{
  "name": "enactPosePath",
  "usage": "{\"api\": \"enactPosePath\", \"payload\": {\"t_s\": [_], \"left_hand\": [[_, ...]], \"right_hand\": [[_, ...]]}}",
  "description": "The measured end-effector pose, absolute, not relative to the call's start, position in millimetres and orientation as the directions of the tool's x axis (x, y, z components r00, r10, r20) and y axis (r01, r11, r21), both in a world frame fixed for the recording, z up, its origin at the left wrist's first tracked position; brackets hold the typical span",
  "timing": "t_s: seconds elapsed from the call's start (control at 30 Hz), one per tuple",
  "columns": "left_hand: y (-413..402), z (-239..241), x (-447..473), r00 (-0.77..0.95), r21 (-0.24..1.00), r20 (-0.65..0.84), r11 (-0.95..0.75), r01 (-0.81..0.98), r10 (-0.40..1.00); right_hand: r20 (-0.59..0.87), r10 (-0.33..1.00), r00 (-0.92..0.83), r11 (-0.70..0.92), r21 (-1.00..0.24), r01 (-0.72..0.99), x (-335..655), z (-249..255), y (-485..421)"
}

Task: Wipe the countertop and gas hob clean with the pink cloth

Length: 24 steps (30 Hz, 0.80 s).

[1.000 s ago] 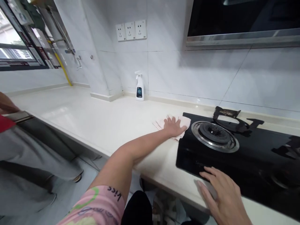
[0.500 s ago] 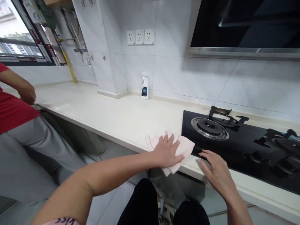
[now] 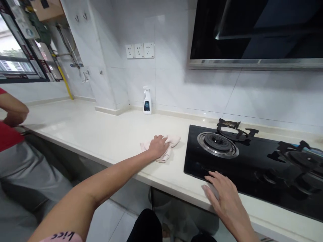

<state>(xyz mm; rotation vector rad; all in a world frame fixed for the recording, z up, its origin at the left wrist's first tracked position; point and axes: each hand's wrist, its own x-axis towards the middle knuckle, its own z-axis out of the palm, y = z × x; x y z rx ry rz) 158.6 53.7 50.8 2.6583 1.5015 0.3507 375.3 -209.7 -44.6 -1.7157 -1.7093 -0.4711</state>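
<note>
My left hand (image 3: 158,148) presses a crumpled pale pink cloth (image 3: 173,141) onto the cream countertop (image 3: 121,134), left of the gas stove. Its fingers are curled into the cloth, which spreads out on both sides of the hand. Over the front edge of the black glass gas stove (image 3: 195,161) is my right hand (image 3: 223,195), fingers apart and holding nothing. Its fingertips are at the glass; whether they touch it I cannot tell.
A white spray bottle (image 3: 147,101) stands against the tiled wall, below several sockets. A loose pan support (image 3: 234,129) lies behind the left burner (image 3: 217,141). The range hood (image 3: 252,64) hangs above. At far left stands another person in a red top (image 3: 10,139).
My left hand has slid the cloth back and left, away from the counter's front edge and the stove, and its fingers have curled. My right hand stays at the stove's front edge.
</note>
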Motion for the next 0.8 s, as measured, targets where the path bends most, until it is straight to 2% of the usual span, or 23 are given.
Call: {"api": "enactPosePath", "payload": {"t_s": [0.1,0.23,0.33,0.43,0.57,0.8], "left_hand": [[77.7,61.8,203.7,0.466,0.213,0.196,-0.501,0.839,0.863],[110.1,73.0,285.0,0.478,0.236,0.244,-0.529,0.815,0.844],[127.9,68.7,343.6,0.531,0.243,0.186,-0.563,0.790,0.827],[136.6,56.9,380.6,0.583,0.236,0.087,-0.585,0.776,0.808],[135.5,46.0,387.8,0.613,0.217,0.055,-0.609,0.763,0.788],[76.7,44.7,344.2,0.637,0.174,0.027,-0.631,0.756,0.770]], "right_hand": [[0.705,0.708,0.052,0.078,-0.151,0.985,374.2,-43.4,-209.6],[0.726,0.686,-0.044,0.077,-0.013,0.997,380.9,-41.1,-206.8],[0.713,0.696,-0.087,0.061,0.063,0.996,387.1,-39.9,-203.2],[0.711,0.695,-0.108,0.071,0.082,0.994,388.3,-37.6,-201.0],[0.707,0.707,-0.018,0.055,-0.030,0.998,380.4,-31.4,-202.6],[0.648,0.722,0.244,0.020,-0.372,0.928,363.6,-19.0,-211.1]]}}
